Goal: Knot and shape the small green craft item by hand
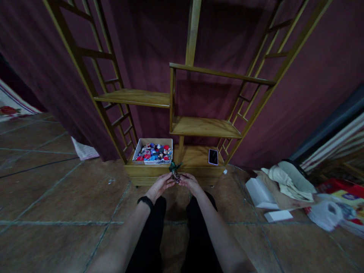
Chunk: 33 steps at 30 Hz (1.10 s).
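My left hand (161, 185) and my right hand (190, 183) meet in front of me, fingers pinched together on a small dark green figure (174, 171) held between them. The figure is just in front of the bottom board of a wooden shelf unit (204, 127). On that board, left of my hands, stands a white box (154, 151) full of several small colourful figures. A phone (213, 156) lies flat on the board to the right. A dark band circles my left wrist. My black-clad legs show below my arms.
A dark red curtain hangs behind the shelf unit. On the tiled floor at the right lie white boxes (260, 192), crumpled cloth (287, 182), a plastic bag (327, 214) and colourful packaging. A folded cloth (84, 151) lies at the left by the curtain.
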Each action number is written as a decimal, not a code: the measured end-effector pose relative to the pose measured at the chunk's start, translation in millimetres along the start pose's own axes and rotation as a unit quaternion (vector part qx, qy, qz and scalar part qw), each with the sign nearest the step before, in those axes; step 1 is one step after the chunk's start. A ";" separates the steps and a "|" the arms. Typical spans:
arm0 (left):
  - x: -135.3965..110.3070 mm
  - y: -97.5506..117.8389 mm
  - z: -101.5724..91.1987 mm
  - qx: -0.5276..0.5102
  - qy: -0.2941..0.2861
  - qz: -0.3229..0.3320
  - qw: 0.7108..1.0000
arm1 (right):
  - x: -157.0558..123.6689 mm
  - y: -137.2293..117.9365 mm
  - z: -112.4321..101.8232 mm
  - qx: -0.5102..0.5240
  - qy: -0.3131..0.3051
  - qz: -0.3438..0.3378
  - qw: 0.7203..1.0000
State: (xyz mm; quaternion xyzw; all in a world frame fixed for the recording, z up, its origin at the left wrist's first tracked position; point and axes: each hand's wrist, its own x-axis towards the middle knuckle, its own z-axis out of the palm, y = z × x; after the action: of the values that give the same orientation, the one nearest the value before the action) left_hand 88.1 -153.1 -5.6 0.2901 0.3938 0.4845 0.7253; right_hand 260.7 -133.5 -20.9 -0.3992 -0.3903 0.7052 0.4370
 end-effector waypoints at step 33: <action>4.1 -1.5 -0.4 0.006 0.027 0.027 0.999 | 4.0 4.2 -1.6 -0.198 0.117 -0.122 0.965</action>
State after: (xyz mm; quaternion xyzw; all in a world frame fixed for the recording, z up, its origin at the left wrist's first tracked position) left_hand 89.4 -149.8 -8.2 0.2917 0.4081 0.5096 0.6990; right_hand 259.7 -130.8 -26.2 -0.5072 -0.5139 0.5035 0.4745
